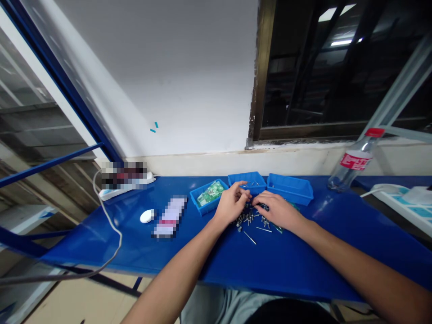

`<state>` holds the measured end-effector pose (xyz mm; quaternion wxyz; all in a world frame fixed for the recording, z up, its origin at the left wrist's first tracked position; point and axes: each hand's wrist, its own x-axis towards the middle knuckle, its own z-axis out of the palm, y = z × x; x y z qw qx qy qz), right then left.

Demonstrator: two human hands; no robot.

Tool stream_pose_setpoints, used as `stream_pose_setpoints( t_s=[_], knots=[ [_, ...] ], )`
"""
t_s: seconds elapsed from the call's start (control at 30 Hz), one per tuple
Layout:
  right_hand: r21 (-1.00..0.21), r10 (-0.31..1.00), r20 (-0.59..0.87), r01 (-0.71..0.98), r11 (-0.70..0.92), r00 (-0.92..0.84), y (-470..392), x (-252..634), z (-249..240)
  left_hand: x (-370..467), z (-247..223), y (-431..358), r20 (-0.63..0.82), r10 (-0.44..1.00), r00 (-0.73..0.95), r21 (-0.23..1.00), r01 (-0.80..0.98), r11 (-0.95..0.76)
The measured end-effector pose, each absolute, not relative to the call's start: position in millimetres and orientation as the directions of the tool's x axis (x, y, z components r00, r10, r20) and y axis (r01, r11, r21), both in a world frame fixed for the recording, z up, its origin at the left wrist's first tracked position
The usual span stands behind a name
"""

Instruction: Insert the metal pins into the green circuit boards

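A pile of small metal pins point(249, 218) lies on the blue table between and below my hands. My left hand point(232, 202) is at the pile's left side, its fingers curled and pinched near the middle blue bin point(246, 177); what they hold is too small to make out. My right hand point(274, 208) reaches over the pile's right side, fingers bent and pressed together at the pins, their tips partly hidden. A few metal pieces lie in the middle bin. Two loose pins point(250, 238) rest nearer the front of the table.
Left of my hands, a blue bin point(201, 209) holds green-and-white packets. A blue bin point(290, 189) stands at the right. Farther right are a plastic bottle point(354, 161) and a power strip point(401, 204). A phone point(170, 216), white round object point(146, 216) and cable point(119, 240) lie left.
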<state>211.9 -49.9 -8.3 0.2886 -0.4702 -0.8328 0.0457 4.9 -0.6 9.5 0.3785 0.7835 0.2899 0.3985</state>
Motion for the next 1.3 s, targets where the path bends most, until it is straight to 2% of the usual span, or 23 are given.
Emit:
stream_pose_setpoints(
  t_s=[0.23, 0.47, 0.7, 0.93, 1.3],
  knots=[
    [-0.311, 0.84, 0.434, 0.821, 0.478, -0.325, -49, 206, -7, 6, 9, -1, 0.397, 0.755, 0.522, 0.828, 0.152, -0.54],
    [-0.36, 0.833, 0.457, 0.792, 0.493, -0.311, -46, 206, -10, 6, 10, -2, 0.395, 0.752, 0.528, 0.817, 0.172, -0.55],
    [-0.34, 0.814, 0.489, 0.792, 0.508, -0.313, -43, 206, -15, 5, 9, -1, 0.395, 0.749, 0.531, 0.814, 0.176, -0.554],
    [-0.258, 0.831, 0.428, 0.833, 0.489, -0.355, -40, 207, -13, 6, 10, -1, 0.4, 0.748, 0.53, 0.82, 0.157, -0.55],
    [-0.256, 0.862, 0.4, 0.865, 0.43, -0.311, -36, 208, -15, 5, 11, -1, 0.4, 0.747, 0.531, 0.804, 0.189, -0.564]
  ],
)
